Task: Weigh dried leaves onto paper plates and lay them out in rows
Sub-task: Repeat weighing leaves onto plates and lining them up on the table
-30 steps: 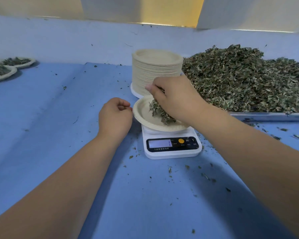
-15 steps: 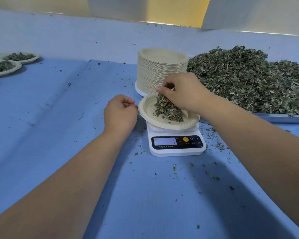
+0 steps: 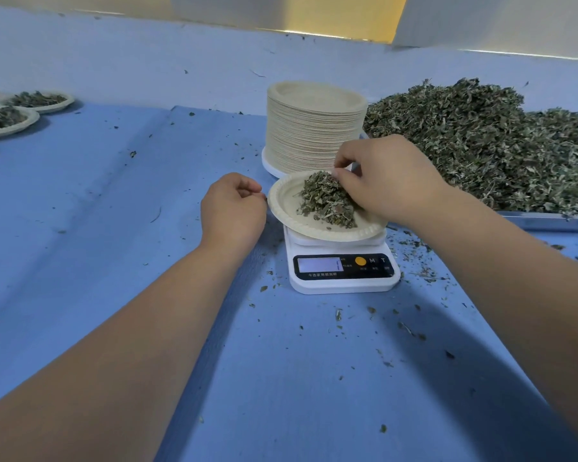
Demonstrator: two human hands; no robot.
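The right hand (image 3: 384, 181) pinches leaves (image 3: 324, 201) on the plate (image 3: 284, 205), stack (image 3: 311, 135) crowding just behind; left hand (image 3: 231, 211) curled empty beside its rim, open cloth (image 3: 114, 201) beyond

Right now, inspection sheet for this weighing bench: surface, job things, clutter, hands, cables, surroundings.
Surface: creased blue cloth over the table.
Job's things: paper plate with dried leaves on the scale; plate stack behind it; leaf pile on a metal tray at right; filled plates far left.
Clutter: leaf crumbs scattered around the scale.
Hands: left hand curled beside the plate rim, nothing seen in it; right hand pinches the dried leaves.
Cables: nothing seen.
Surroundings: pale wall behind.
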